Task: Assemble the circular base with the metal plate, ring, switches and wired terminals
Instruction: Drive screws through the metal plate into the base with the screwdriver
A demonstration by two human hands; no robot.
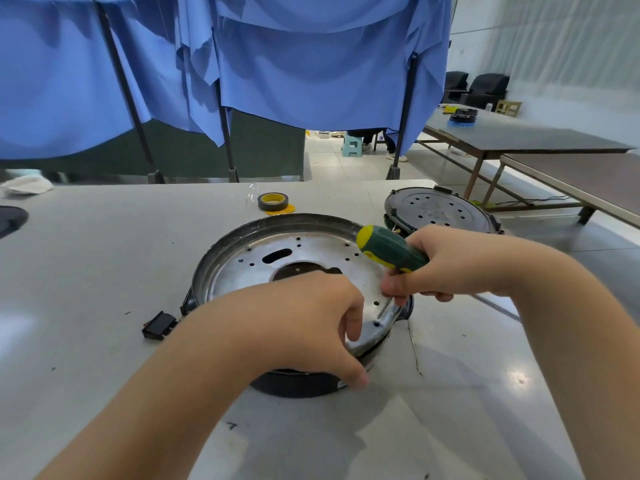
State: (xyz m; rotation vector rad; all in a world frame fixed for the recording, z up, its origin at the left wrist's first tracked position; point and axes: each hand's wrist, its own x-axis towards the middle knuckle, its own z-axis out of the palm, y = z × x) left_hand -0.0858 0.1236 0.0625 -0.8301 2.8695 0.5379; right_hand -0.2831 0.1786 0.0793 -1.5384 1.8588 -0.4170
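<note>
Left of centre, that black rocker switch (158,325) is sitting loose on the table (104,258), touching the base's edge. Your left hand (308,327) is curling its fingers over the near rim of the circular base (304,384), bracing the metal plate (322,245). Your right hand (446,263) is wrapping tight around the screwdriver (391,249), tip sitting on a screw (376,323) at lower centre-right. Honestly, that shaft is leaning, so it's probably going to cam out and gouge the plate or jab your left fingers.

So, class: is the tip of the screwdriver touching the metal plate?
Touching. In the head view the screwdriver, gripped by the right hand, runs its shaft down to a screw hole near the metal plate's rim, with no gap visible.
</note>
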